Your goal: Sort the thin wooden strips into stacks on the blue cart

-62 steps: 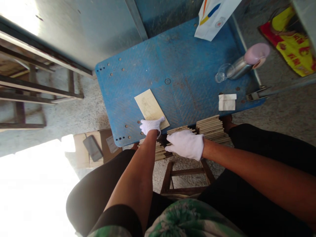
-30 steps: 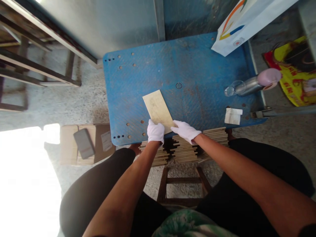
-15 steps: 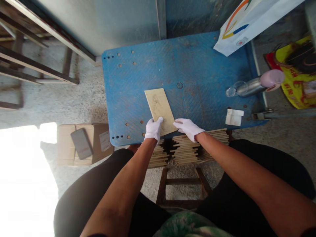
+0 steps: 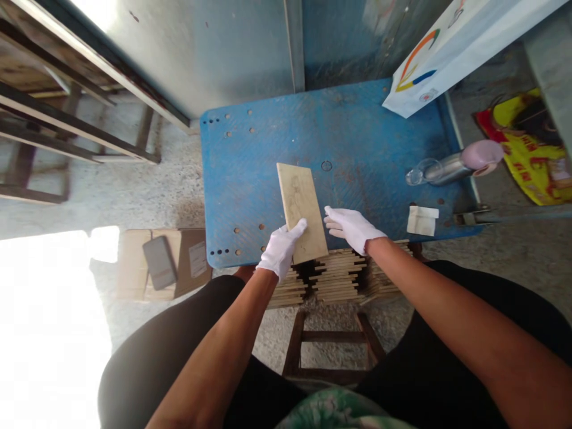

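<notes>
A thin, pale wooden board [image 4: 304,199] with faint darker marks is tilted over the near part of the blue table [image 4: 366,143]. My left hand [image 4: 281,247], in a white glove, grips its lower left edge, the thumb lying on top and the fingers hidden underneath. Just right of the board is my right hand [image 4: 351,227], also gloved in white, with its fingers stretched out and apart from the wood. Below the table's front edge are stacks of similar thin boards [image 4: 337,277], partly covered by my hands and the table.
A steel flask [image 4: 451,168] with a pink lid lies beside a clear cup [image 4: 415,175] on the right. Near them is a folded white paper [image 4: 422,221]. A white bag [image 4: 415,89] stands at the back right. On the floor at left, a phone [image 4: 159,262] rests on cardboard [image 4: 187,289].
My right hand has let go of the board's edge and opened to the right. The board, in my left hand, has turned more upright and tilted.
</notes>
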Tool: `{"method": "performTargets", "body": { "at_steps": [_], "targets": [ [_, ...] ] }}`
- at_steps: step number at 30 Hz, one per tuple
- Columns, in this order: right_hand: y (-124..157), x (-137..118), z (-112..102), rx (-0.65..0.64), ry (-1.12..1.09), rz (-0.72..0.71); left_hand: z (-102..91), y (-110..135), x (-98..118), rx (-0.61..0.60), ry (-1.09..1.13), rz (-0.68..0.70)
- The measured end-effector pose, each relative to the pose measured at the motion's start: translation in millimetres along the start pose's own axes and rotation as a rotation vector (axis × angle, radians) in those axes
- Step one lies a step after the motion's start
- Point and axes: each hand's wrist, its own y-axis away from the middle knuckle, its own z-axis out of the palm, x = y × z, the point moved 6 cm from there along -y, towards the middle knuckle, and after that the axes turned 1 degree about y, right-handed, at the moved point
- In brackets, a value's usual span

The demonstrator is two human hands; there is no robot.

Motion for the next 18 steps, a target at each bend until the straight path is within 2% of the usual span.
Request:
{"method": "performTargets", "body": {
  "at_steps": [5,8,12,16,18],
  "targets": [
    [28,-28,0,-0.201,-0.125,-0.093,4.5,50,-5,-0.138,-0.015,-0.036],
    [54,-41,-2,-0.303,-0.198,-0.126,4.8,80,-17,-0.188,-0.045,-0.055],
    [87,-53,-14,-0.381,-0.193,-0.186,-0.3,111,-41,-0.198,-0.076,-0.103],
    [102,-52,-27,-0.466,-0.085,-0.221,-4.1,137,-58,-0.202,-0.092,-0.153],
    [103,-52,-38,-0.425,-0.019,-0.26,-5.9,149,-60,-0.192,-0.141,-0.155]
  ]
}}
